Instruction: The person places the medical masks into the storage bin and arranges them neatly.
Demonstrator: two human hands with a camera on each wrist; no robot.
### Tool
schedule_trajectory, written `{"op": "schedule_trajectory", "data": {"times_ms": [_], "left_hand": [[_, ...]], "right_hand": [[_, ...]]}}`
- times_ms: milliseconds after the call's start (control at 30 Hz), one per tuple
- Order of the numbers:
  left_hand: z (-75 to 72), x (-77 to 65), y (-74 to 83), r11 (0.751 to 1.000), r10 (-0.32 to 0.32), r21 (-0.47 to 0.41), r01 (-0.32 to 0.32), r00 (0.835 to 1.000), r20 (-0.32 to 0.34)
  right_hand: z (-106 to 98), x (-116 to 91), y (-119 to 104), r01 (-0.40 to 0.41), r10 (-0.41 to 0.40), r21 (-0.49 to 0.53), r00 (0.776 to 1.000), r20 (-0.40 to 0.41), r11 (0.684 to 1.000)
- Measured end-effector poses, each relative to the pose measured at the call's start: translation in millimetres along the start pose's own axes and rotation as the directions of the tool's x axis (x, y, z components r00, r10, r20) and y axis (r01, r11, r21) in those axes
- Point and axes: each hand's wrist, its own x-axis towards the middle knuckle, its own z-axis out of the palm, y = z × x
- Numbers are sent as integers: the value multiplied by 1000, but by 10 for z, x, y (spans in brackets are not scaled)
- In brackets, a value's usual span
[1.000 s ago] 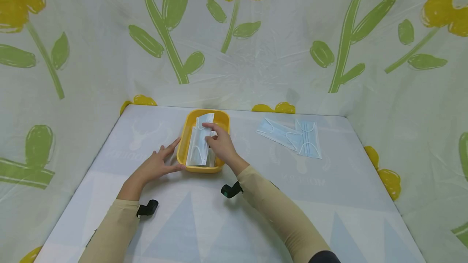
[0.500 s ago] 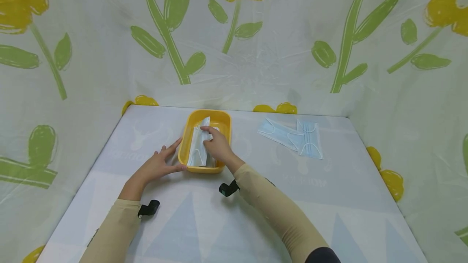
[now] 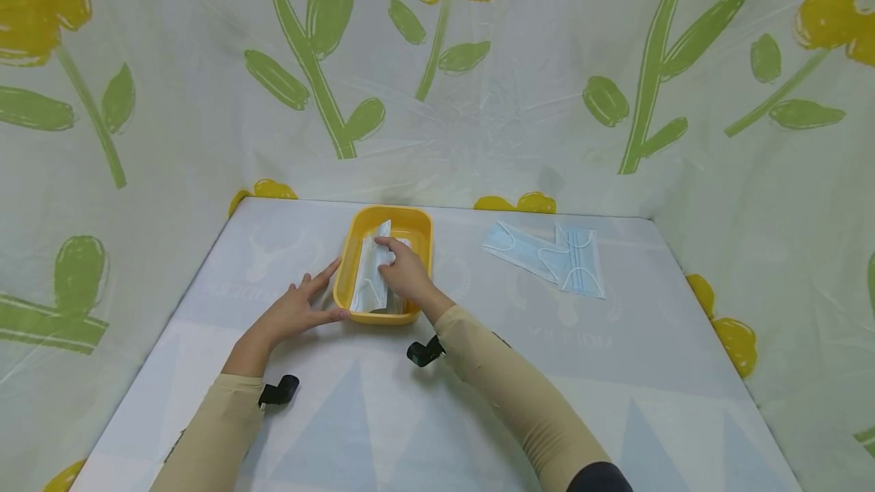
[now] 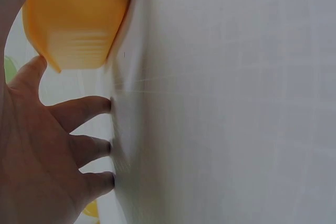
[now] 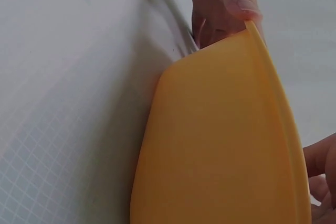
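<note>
A yellow plastic tray point(image 3: 383, 319) stands on the table, with light blue face masks point(image 3: 369, 291) lying lengthwise inside it. My left hand point(image 3: 294, 311) spreads its fingers at the tray's left side; index finger and thumb touch the rim, and in the left wrist view the other fingertips point(image 4: 107, 148) rest on the table. Over the tray, my right hand point(image 3: 408, 273) pinches the top mask between thumb and index finger. The right wrist view shows the tray's outer wall point(image 5: 210, 140), which hides the masks; only part of my right hand point(image 5: 324, 177) shows above the rim.
Two more blue face masks point(image 3: 519, 249) lie flat and overlapping to the right of the tray. Behind the table's far edge hangs a flower-print cloth point(image 3: 506, 97), which also closes in both sides.
My right hand has lowered slightly and its fingers have closed on the top mask, which now sits lower and narrower in the tray. The left hand keeps its place at the rim.
</note>
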Motion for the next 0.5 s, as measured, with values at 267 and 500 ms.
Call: {"op": "schedule_trajectory", "data": {"times_ms": [267,500], "left_hand": [[16,6,-10,1000,-4,-2,4,1000,-5],[13,2,-10,1000,-7,-7,7,1000,-5]], "right_hand": [[-6,2,9,4,-3,-61,1000,10,998],[-25,-19,-4,-10,10,-113,1000,4,993]]}}
